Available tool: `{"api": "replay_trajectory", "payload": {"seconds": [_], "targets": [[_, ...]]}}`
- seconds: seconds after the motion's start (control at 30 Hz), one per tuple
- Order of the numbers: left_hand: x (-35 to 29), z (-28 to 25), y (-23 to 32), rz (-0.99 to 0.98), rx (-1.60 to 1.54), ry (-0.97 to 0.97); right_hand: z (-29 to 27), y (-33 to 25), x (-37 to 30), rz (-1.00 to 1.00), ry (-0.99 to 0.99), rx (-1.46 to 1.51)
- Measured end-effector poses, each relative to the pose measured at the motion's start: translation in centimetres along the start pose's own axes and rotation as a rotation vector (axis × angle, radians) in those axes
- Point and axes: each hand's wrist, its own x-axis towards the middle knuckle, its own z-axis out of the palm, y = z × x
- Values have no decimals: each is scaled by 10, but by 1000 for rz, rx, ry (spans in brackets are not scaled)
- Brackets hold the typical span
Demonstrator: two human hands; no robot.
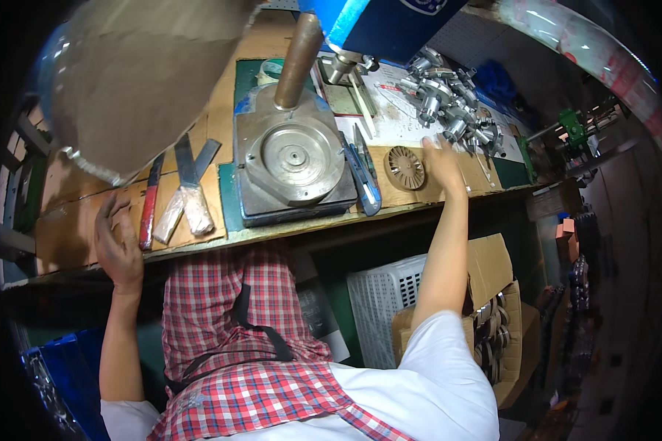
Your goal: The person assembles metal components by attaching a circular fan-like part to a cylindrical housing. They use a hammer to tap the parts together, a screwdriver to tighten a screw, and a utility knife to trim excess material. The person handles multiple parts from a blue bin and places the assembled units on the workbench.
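Observation:
My left hand (120,246) rests at the bench's front edge, its fingers loosely bent and apart, holding nothing. Just right of it lies a red-handled knife (150,204), with two blades whose handles are wrapped (192,204) beyond. My right hand (443,167) reaches out flat over cardboard, fingers stretched toward a heap of silvery metal fittings (449,99). Beside that hand sits a round slotted metal disc (404,167). Between my hands stands a press base with a round metal fixture (296,158); nothing is seated on the fixture.
The press column (299,62) and blue head (382,26) rise above the bench. A blue utility knife (365,180) lies right of the base. A large brown panel (147,73) hangs at upper left. Below are a white plastic basket (379,294) and a carton of metal rings (493,268).

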Motion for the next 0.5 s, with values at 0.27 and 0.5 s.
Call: {"api": "replay_trajectory", "payload": {"seconds": [0.27, 0.5], "targets": [[3, -1, 12, 24, 109, -1, 39, -58, -91, 178, 270, -184], [3, -9, 13, 26, 134, 30, 79, -206, -162, -685, 165, -149]]}}
